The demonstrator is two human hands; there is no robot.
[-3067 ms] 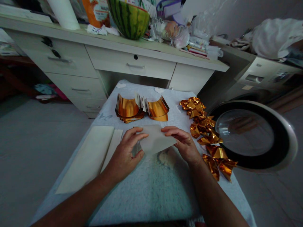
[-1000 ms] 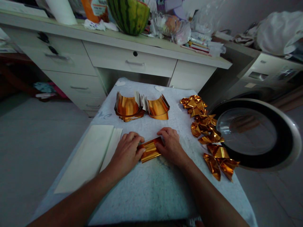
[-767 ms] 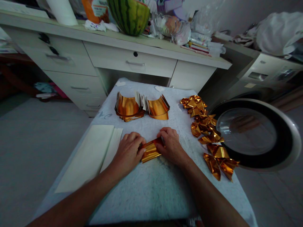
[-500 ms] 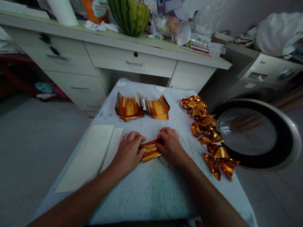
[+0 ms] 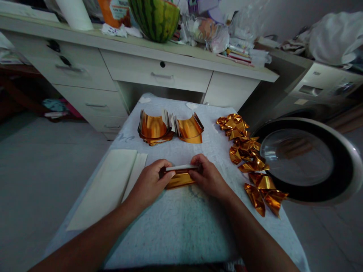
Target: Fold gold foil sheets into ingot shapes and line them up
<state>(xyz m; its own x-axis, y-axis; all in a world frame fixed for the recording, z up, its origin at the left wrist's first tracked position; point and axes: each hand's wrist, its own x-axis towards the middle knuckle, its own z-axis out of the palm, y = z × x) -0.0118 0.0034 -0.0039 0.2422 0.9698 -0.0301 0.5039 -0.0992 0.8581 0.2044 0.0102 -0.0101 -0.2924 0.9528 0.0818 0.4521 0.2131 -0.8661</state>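
Note:
A sheet of gold foil paper (image 5: 180, 180), partly folded, lies between my two hands at the middle of the cloth-covered table (image 5: 176, 230). Along its far side a pale edge stands up. My left hand (image 5: 153, 180) pinches the left end, thumb on top. The right end is pinched in my right hand (image 5: 208, 175); its fingertips curl behind the paper. Beyond my hands sit two stacks of curved gold foil sheets, the left stack (image 5: 154, 127) and the right stack (image 5: 189, 129). Folded gold foil pieces (image 5: 245, 149) form a line along the table's right side.
White paper sheets (image 5: 104, 185) lie at the table's left. Behind stands a white desk with drawers (image 5: 159, 75), bearing a cut watermelon (image 5: 155, 19), a white roll (image 5: 74, 14) and plastic bags. At right, a washing machine's round door (image 5: 300, 162) hangs open beside the table.
The foil paper's far edge has turned up, now showing a pale strip. Both hands have shifted slightly, with thumbs on the near face. The stacks and folded pieces stay put.

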